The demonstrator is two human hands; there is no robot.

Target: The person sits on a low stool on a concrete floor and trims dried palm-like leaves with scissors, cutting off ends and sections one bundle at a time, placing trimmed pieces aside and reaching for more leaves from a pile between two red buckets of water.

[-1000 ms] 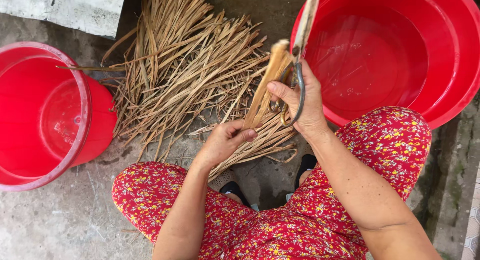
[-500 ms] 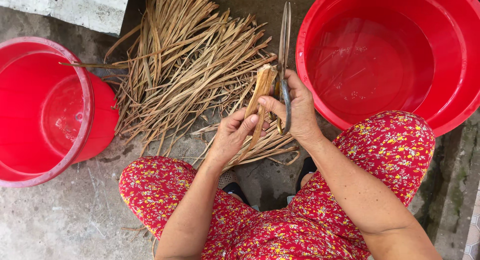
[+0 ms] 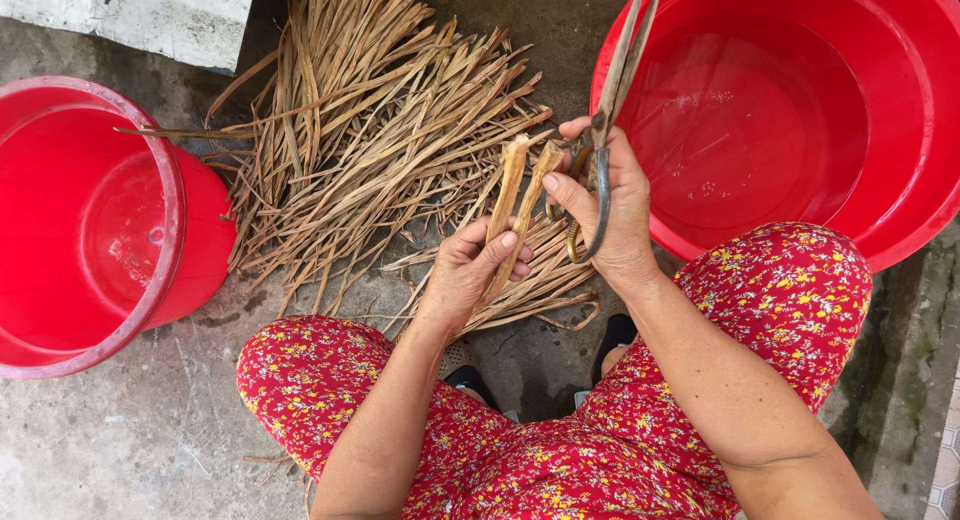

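The left hand (image 3: 465, 270) pinches a dried stalk (image 3: 518, 205) between thumb and fingers, its grip pressed together around the lower part. The stalk is split at the top into two tan strips; its long axis runs nearly upright in the view, leaning slightly to the right, with the split end pointing away from the person. It sits in the air between the two hands, above the floor (image 3: 120, 440) and just over the edge of the pile of strips (image 3: 370, 130).

The right hand (image 3: 610, 205) is closed on the handles of scissors (image 3: 615, 80), and its thumb touches the right-hand strip of the stalk. The scissor blades point up and away, slightly right, their tips over the rim of the basin (image 3: 900, 130). The blades lie almost together.

The basin holds shallow clear water. A red bucket (image 3: 100, 220) stands well apart at the left, beside the pile. The person squats in a red flowered garment (image 3: 780, 290).
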